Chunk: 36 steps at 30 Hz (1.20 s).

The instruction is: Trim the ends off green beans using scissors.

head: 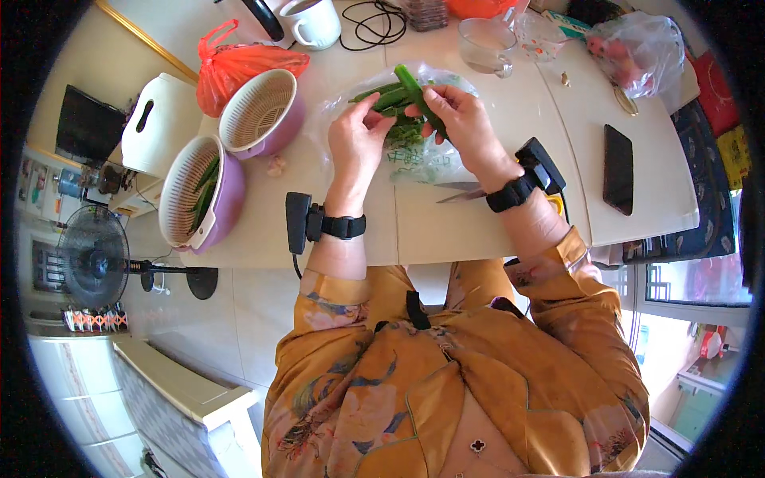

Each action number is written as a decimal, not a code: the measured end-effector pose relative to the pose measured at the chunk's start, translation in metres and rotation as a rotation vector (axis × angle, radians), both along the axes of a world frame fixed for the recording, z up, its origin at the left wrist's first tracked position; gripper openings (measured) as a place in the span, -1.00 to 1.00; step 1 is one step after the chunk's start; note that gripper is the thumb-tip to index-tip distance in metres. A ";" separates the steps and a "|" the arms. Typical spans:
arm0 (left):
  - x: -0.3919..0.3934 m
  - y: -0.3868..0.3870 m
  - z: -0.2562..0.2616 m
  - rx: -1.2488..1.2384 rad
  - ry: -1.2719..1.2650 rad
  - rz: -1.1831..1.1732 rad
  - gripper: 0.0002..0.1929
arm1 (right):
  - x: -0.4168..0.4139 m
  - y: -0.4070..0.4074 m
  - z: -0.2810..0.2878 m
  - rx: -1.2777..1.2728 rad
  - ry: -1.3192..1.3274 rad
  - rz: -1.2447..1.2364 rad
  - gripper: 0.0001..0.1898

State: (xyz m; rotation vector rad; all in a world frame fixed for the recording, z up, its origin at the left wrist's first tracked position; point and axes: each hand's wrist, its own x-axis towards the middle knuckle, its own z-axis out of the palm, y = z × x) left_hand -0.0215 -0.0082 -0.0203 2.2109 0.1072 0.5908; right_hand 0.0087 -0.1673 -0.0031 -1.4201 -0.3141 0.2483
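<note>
In my right hand (457, 113) is a long green pod (412, 86) that looks like okra, gripped between thumb and fingers and tilted with its upper end to the left. My left hand (361, 128) hovers just left of it, thumb and forefinger apart, with nothing visible between them. Behind and below both hands lies a clear plastic bag (418, 170) with green print, spread on the table. More green pods (382, 95) rest on it, partly hidden by my fingers. Scissors (463, 192) lie under my right wrist, their blades showing.
To the left, a purple basin with a white strainer (224, 209) holds several green pods; a similar basin (293, 119) stands behind it. Garlic (275, 166) sits nearby. A red plastic bag (245, 69), white mug (320, 27), glass cup (487, 51) and phone (618, 170) are also on the table (442, 236).
</note>
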 end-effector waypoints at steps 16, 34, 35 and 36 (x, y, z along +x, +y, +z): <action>0.003 0.000 -0.001 -0.083 0.008 -0.002 -0.86 | 0.000 0.001 0.000 -0.031 -0.049 -0.025 -0.72; -0.009 -0.019 0.003 -0.471 -0.117 -0.224 -0.78 | -0.005 0.015 -0.011 -0.104 -0.382 -0.190 -0.73; -0.010 -0.022 0.004 -0.590 -0.147 -0.338 -0.78 | -0.008 0.017 -0.011 -0.126 -0.469 -0.198 -0.73; -0.011 -0.021 0.008 -0.579 -0.111 -0.348 -0.78 | -0.011 0.017 -0.010 -0.054 -0.498 -0.176 -0.74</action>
